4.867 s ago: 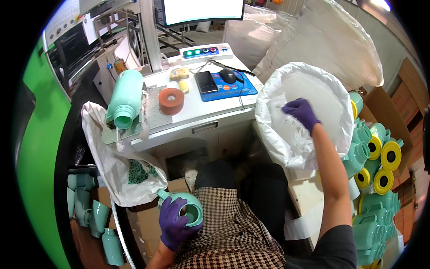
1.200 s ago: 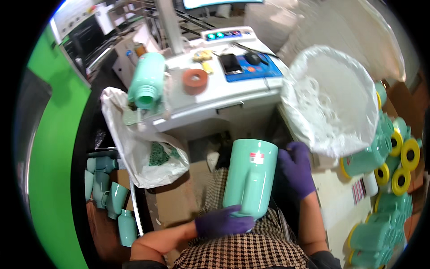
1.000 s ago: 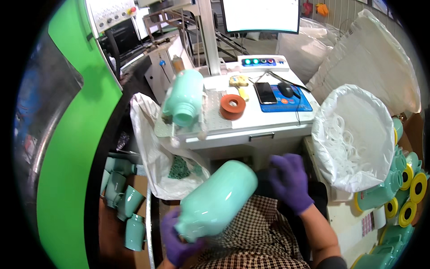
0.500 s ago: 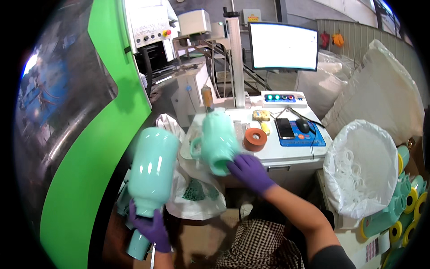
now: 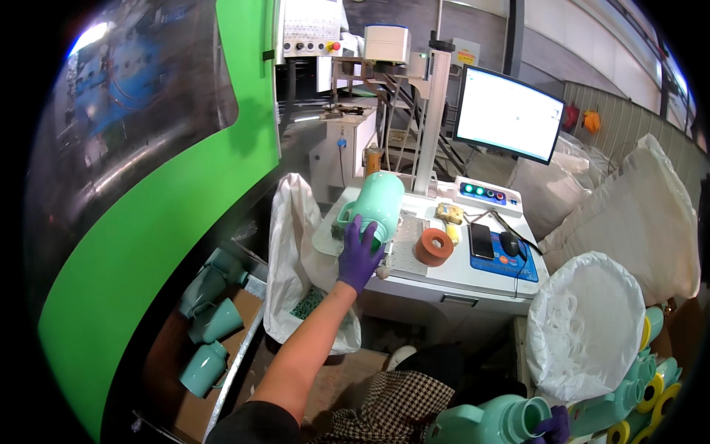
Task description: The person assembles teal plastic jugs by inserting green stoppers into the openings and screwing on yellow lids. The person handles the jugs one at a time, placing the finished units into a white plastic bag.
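My left hand [image 5: 360,255], in a purple glove, is closed around the neck end of a glossy mint-green jug [image 5: 381,200]. That jug lies tilted on the white workbench [image 5: 473,285], its mouth toward me and its handle on the left side. At the lower right, my right hand [image 5: 553,427], also purple-gloved, grips the open rim of a second mint-green jug [image 5: 484,422]. Its fingers are partly cut off by the picture's dark rim. A roll of orange-brown tape [image 5: 434,247] lies just right of the first jug.
A bin [image 5: 214,399] at lower left holds several green jugs. Beside it stands a white sack [image 5: 285,244] with green granules. A bag-lined tub [image 5: 543,318] holds clear rings, near jugs with yellow bases [image 5: 651,392]. A monitor [image 5: 510,111], phone [image 5: 481,241] and mouse [image 5: 509,243] are at the bench.
My left hand has come from the lower left onto the bench with a jug. My right hand has left the bench for the lower right with the other jug. The view has shifted.
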`<state>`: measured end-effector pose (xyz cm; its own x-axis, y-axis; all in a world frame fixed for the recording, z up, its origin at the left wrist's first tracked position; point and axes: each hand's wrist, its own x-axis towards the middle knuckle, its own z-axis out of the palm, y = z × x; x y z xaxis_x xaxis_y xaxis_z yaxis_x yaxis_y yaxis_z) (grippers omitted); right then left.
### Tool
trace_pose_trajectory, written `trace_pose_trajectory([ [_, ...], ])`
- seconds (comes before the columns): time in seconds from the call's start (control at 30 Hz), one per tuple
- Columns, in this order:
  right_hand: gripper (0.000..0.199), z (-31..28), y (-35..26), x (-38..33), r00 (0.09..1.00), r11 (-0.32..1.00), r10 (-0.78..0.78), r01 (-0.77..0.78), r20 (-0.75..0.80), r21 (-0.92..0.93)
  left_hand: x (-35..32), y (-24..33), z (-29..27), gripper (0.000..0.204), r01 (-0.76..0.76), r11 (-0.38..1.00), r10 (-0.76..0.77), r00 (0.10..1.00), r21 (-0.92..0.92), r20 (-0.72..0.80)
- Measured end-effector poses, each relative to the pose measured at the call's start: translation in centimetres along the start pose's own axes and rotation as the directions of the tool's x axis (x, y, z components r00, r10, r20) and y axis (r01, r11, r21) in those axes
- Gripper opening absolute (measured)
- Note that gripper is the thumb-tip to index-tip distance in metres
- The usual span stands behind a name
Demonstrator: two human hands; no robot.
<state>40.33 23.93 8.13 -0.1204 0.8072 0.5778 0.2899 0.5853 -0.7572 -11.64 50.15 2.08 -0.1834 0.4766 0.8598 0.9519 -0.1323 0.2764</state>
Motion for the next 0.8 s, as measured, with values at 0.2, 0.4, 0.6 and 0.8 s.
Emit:
trace_pose_trajectory([
  [0.2, 0.045, 3.7, -0.8, 1.5, 0.978, 0.994, 0.049, -0.068, 0.201, 0.087, 0.7, -1.4, -1.1, 0.071, 0.067, 0.998, -0.067, 0.997, 0.01, 0.032],
  [0.4, 0.035, 4.9, -1.0, 1.8, 0.92, 0.978, -0.172, 0.203, 0.353, -0.053, 0.9, 10.1, -5.6, 0.095, -0.041, 0.998, 0.051, 0.979, -0.054, 0.2],
  [0.6, 0.043, 14.3, -2.8, 1.8, 0.944, 0.947, -0.321, 0.319, 0.082, 0.032, -6.8, 21.3, -20.9, 0.083, 0.157, 0.54, 0.702, 0.458, -0.827, 0.545],
  [0.8, 0.04, 9.0, -3.8, -3.8, 0.989, 0.989, -0.144, 0.145, -0.039, 0.006, -3.6, 20.2, -22.0, 0.063, -0.073, 0.76, 0.635, 0.294, -0.645, 0.715],
])
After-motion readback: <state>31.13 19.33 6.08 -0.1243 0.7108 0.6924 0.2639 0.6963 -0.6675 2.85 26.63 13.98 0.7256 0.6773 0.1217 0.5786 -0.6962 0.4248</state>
